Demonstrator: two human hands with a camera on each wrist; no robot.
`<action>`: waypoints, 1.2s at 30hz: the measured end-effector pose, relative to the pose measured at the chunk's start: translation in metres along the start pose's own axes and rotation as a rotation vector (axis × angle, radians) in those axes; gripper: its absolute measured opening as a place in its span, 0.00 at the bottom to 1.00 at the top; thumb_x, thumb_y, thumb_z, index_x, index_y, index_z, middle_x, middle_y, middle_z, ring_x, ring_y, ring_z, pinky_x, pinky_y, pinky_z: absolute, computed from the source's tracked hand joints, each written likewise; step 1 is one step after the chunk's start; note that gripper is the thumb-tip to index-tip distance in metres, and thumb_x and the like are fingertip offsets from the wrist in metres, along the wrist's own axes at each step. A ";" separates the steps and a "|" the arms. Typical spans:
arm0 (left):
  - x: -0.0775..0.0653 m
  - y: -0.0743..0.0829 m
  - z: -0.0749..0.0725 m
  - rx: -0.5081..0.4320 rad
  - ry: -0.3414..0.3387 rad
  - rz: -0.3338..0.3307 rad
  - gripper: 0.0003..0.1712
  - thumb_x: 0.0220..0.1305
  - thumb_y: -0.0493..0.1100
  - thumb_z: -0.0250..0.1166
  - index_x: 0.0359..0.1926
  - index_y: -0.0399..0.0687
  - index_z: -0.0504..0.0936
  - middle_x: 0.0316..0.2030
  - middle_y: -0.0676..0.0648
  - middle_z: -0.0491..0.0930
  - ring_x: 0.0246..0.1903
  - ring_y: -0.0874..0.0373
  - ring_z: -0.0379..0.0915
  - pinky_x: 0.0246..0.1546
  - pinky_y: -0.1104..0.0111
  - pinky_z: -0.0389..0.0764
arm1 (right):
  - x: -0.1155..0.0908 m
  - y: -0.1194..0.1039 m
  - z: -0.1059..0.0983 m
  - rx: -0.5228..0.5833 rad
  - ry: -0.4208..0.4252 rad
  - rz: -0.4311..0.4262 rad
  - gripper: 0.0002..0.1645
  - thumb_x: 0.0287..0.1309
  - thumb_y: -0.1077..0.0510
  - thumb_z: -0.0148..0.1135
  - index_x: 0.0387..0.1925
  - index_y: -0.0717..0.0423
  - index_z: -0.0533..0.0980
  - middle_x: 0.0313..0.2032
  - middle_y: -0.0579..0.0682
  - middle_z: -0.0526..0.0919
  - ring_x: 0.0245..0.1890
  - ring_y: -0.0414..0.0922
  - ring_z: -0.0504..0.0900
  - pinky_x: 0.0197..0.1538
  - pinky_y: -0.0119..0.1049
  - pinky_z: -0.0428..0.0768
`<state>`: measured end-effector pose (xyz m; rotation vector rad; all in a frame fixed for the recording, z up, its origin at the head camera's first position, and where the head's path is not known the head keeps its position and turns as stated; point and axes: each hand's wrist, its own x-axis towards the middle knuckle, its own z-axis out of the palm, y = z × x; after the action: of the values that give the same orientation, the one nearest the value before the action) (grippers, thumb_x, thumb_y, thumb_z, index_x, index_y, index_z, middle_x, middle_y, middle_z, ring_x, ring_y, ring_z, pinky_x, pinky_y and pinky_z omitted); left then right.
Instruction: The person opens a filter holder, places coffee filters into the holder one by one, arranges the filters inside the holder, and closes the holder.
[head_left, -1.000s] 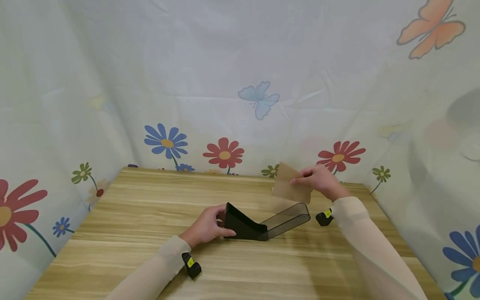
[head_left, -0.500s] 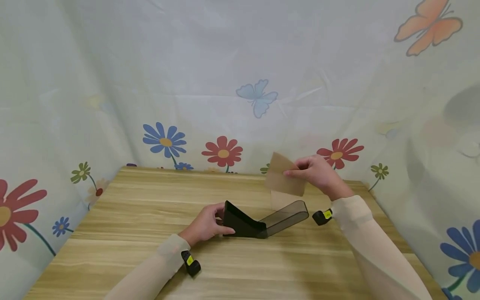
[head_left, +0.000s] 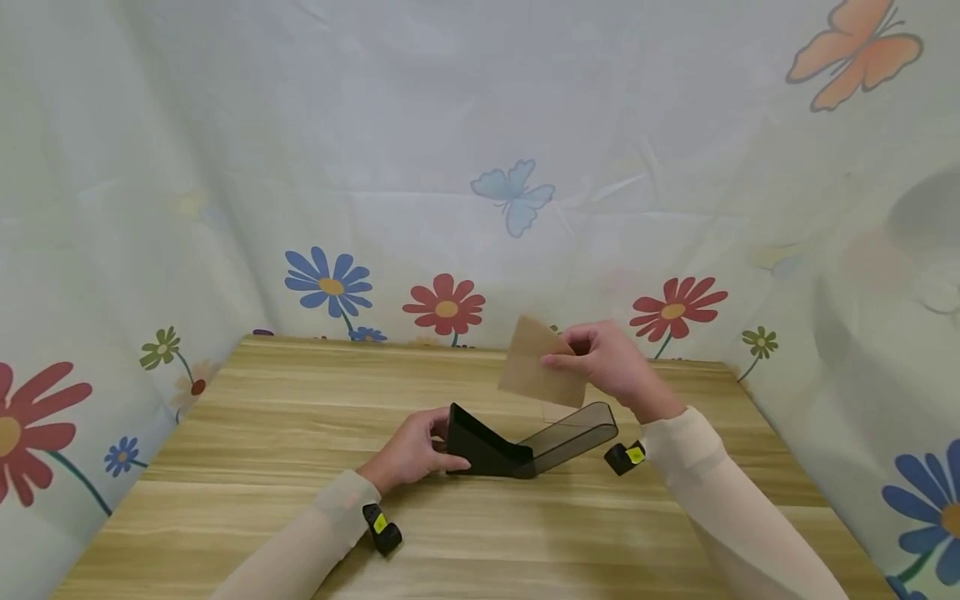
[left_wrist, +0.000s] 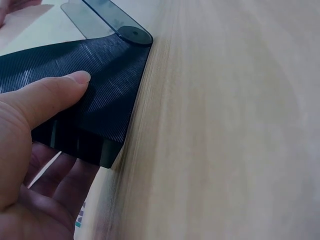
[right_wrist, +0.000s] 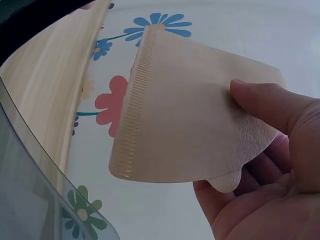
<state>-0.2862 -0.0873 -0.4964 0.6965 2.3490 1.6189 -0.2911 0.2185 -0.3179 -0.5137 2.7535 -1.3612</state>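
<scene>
My left hand (head_left: 411, 450) grips the left end of a black coffee filter holder (head_left: 483, 454) on the table. Its thumb lies on the ribbed side wall (left_wrist: 100, 95) in the left wrist view, with the fingers behind. The holder's smoky clear lid (head_left: 573, 437) is swung out to the right. Above and behind that lid, my right hand (head_left: 611, 367) pinches a brown paper coffee filter (head_left: 534, 367) by its right side. A crimped seam runs down one edge of the filter (right_wrist: 185, 115) in the right wrist view.
A pale flat sheet (head_left: 557, 412) partly shows on the wooden table (head_left: 315, 400) behind the lid; the held filter hides some of it. A flower-printed curtain (head_left: 375, 167) stands along the table's back and sides.
My right hand has carried the filter leftward, first rising slightly and then lowering, and it now covers more of the pale sheet. The left hand and the holder have stayed in place.
</scene>
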 end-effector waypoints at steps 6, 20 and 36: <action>-0.001 0.000 0.001 0.008 0.003 -0.003 0.24 0.53 0.45 0.81 0.51 0.55 0.82 0.41 0.48 0.84 0.40 0.55 0.82 0.32 0.65 0.84 | -0.002 0.000 0.012 -0.010 -0.027 -0.049 0.11 0.57 0.51 0.77 0.31 0.54 0.85 0.26 0.46 0.80 0.29 0.44 0.74 0.31 0.34 0.73; 0.000 -0.003 -0.001 0.020 -0.002 0.001 0.27 0.52 0.49 0.82 0.52 0.57 0.82 0.42 0.49 0.84 0.41 0.56 0.82 0.34 0.65 0.84 | -0.004 0.007 0.040 0.051 -0.166 -0.081 0.06 0.56 0.57 0.77 0.29 0.54 0.86 0.28 0.47 0.86 0.27 0.40 0.75 0.32 0.32 0.74; 0.000 0.000 0.000 0.029 0.003 -0.010 0.27 0.52 0.47 0.82 0.53 0.55 0.81 0.42 0.48 0.84 0.41 0.55 0.81 0.34 0.65 0.84 | -0.006 0.011 0.061 0.049 -0.199 -0.089 0.04 0.56 0.58 0.77 0.32 0.54 0.88 0.28 0.47 0.88 0.25 0.38 0.74 0.31 0.31 0.72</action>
<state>-0.2864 -0.0870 -0.4968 0.6865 2.3787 1.5863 -0.2777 0.1794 -0.3652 -0.7341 2.5611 -1.3123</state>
